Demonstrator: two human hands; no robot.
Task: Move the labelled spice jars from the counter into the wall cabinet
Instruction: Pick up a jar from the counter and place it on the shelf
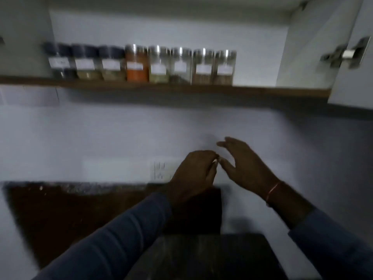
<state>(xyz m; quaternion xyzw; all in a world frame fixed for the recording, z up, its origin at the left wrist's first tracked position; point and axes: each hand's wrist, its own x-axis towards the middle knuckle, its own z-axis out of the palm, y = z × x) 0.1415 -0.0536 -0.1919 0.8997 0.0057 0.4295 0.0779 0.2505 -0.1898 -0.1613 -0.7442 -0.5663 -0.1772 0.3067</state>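
spice jars [139, 64] – shelved, well above grips | left grip [193, 170] curled, hold unclear | right grip [246, 166] splayed

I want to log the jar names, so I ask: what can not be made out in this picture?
Head view: the labels on the spice jars are unreadable, smeared by motion blur.
Head view: whether the left hand pinches something; blur and dim light hide its fingertips.
Head view: the counter is partly covered by the left sleeve.
Head view: the cabinet door is cut off by the right edge.
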